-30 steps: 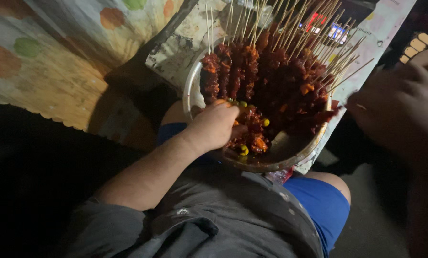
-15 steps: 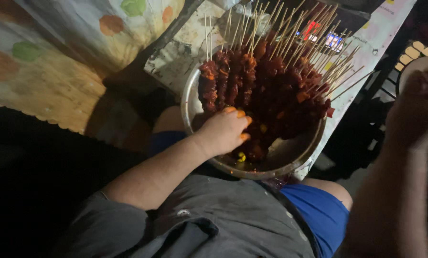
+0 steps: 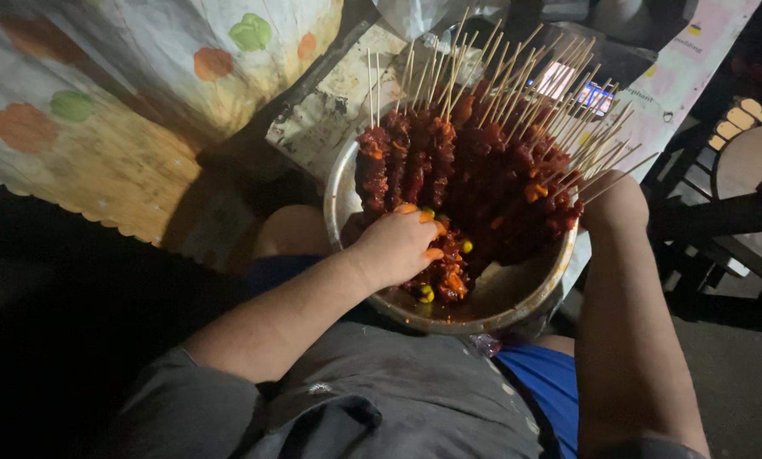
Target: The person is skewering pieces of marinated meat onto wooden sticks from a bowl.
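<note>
A round metal bowl [image 3: 517, 310] rests on my lap, against my blue shorts. Many bamboo skewers of red marinated meat [image 3: 483, 161] lean in it, sticks fanning up and to the right. Loose meat pieces with small yellow-green bits [image 3: 449, 276] lie at the bowl's near side. My left hand [image 3: 398, 246] reaches in from the left, its sauce-stained fingers curled down into those loose pieces. My right hand [image 3: 615, 200] rests at the bowl's right rim, under the stick ends. Its fingers are hidden behind the bowl and sticks.
A cloth with coloured blotches [image 3: 100, 127] hangs at the upper left. A worn paper-covered surface [image 3: 330, 110] lies just beyond the bowl. A pale printed strip [image 3: 679, 76] runs up the right side, with wooden furniture [image 3: 747, 161] past it. Dark ground surrounds my legs.
My right hand has come down from the raised position at the far right to the bowl's right rim. My left hand has stayed in the loose meat.
</note>
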